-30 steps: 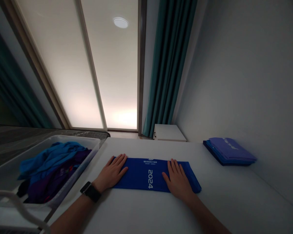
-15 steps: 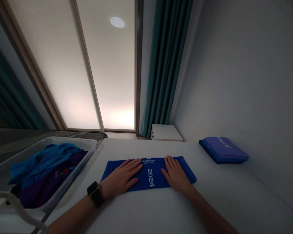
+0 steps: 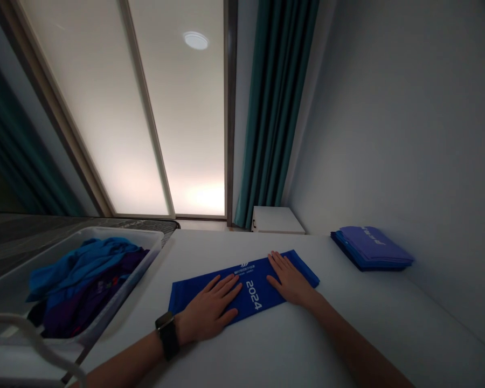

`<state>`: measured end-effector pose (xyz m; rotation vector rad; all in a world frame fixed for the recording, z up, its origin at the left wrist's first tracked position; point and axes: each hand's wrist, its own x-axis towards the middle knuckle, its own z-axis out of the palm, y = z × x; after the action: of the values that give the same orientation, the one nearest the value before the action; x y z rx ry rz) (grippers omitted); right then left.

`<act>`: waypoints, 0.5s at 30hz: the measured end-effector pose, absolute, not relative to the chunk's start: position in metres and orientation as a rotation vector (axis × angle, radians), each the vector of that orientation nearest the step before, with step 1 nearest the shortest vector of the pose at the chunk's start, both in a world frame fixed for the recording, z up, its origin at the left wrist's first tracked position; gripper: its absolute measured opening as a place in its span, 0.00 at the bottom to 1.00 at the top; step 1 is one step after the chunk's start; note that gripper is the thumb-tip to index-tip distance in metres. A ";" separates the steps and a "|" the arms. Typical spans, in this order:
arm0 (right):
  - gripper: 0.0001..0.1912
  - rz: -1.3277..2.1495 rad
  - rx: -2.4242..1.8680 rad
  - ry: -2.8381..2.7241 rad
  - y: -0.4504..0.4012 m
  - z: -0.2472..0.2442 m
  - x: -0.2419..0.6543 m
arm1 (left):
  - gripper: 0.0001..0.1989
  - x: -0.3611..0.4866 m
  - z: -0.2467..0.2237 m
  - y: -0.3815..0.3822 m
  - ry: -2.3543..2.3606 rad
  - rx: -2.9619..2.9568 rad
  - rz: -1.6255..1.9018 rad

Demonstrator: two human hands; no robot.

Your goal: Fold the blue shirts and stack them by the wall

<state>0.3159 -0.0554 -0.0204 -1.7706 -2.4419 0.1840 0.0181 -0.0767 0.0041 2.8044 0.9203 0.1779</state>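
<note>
1. Our left hand [image 3: 208, 312] lies flat, fingers slightly parted and gripping nothing, toward eight o'clock of the cloth's middle. Its wrist, wearing a watch [image 3: 166, 331], sits past the near edge; we do well to press with palm and fingers and let the wrist float.
2. Our right hand [image 3: 289, 277] also lies spread and palm down, toward two o'clock, with its fingertips near the far edge. Matching its pressure to the left's should, in our judgement, stop one end from skewing.
3. Under both hands is the folded blue cloth [image 3: 248, 277], printed "2024", slanting roughly between eight and two o'clock. We judge that smoothing outward from the print suits the layers best; dragging them sideways could ruck the folds.
4. Around it, the white surface [image 3: 267, 350] gives firm, flat backing to press against.
5. Farther out at two o'clock, the folded stack [image 3: 380, 248] stands well apart, so our right forearm has room.
6. Out at nine to ten o'clock, the bin [image 3: 160, 237] holds loose clothes [image 3: 81, 269], clear of our left elbow's working side.
</note>
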 end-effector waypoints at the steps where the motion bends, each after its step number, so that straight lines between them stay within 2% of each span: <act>1: 0.39 0.161 -1.781 -2.424 -0.058 -0.019 0.313 | 0.29 0.019 0.010 -0.075 0.881 2.803 0.183; 7: 0.39 0.107 -2.164 -2.105 -0.083 -0.020 0.280 | 0.26 0.026 0.039 -0.058 0.526 2.804 0.189; 10: 0.40 0.172 -2.217 -2.072 -0.085 -0.022 0.274 | 0.28 0.028 0.032 -0.059 0.493 2.779 0.157; 15: 0.39 0.215 -2.112 -2.185 -0.055 -0.019 0.279 | 0.28 0.042 0.004 -0.081 0.719 2.783 0.240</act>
<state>0.2787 -0.0550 -0.0194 -2.1117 -2.1849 0.2153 0.0415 -0.0813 0.0044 2.7834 0.7190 0.2398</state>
